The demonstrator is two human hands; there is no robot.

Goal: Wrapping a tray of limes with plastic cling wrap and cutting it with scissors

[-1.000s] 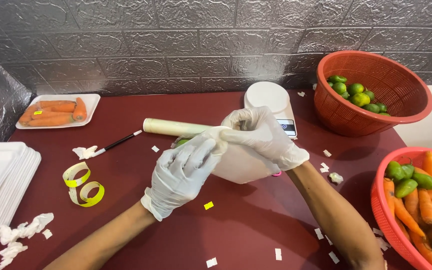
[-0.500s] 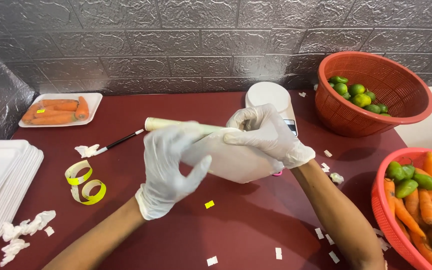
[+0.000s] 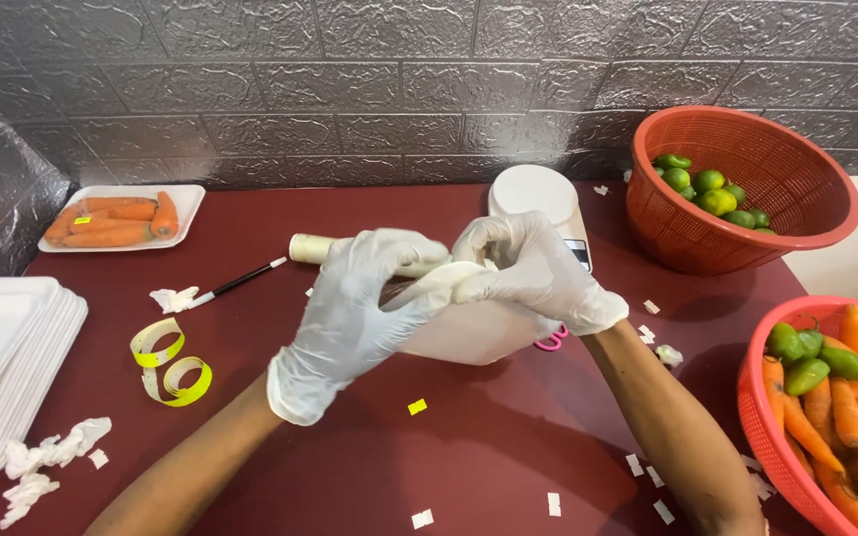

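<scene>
Tray (image 3: 469, 333), white foam, is held above the middle of the dark red table (image 3: 508, 447) just before the scale (image 3: 538, 199), with the gloved left hand (image 3: 350, 318) curled loosely over the film roll (image 3: 315, 248) and the gloved right hand (image 3: 533, 273) closed on the film at the tray's top edge, both forearms angled inward.

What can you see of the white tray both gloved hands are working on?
The white tray looks like thin foam, shallow, with rounded corners. It sits tilted above the dark red table, mostly hidden behind the gloves. The left hand covers its left end; the right hand grips its upper edge. A cling-film roll lies just behind. Its contents are hidden.
</scene>
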